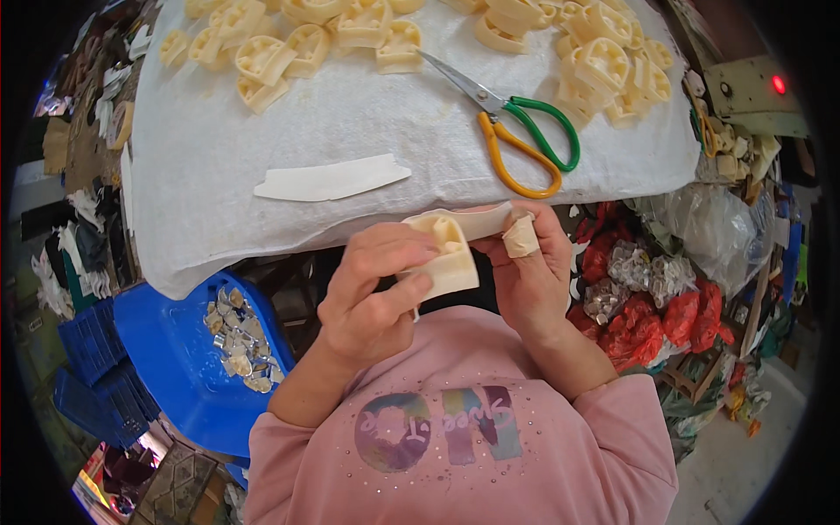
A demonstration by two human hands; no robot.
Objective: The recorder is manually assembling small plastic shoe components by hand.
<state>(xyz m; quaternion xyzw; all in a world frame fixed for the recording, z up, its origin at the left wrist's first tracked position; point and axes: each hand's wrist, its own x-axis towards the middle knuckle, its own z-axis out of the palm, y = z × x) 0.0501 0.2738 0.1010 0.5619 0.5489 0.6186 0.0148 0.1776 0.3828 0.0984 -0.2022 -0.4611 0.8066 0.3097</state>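
Observation:
Between the fingers and thumb of my left hand (372, 284) is a cream plastic heel piece (451, 269), hollow and ribbed inside. My right hand (534, 267) pinches the far end of a white strip (481, 223), whose other end lies against the back of the heel piece. Tape (521, 236) wraps one right-hand digit. Both hands are just off the table's near edge, above my lap. A second white strip (332, 178) lies flat on the cloth-covered table (210, 149). Scissors (516, 131) with one green and one orange handle rest there with blades parted.
Several cream heel pieces (262, 57) lie in piles along the table's far side. A blue plastic chair (144, 324) at the left holds silvery scraps (241, 346). Red plastic bags (634, 328) sit at the right, below a machine with a red light (777, 84).

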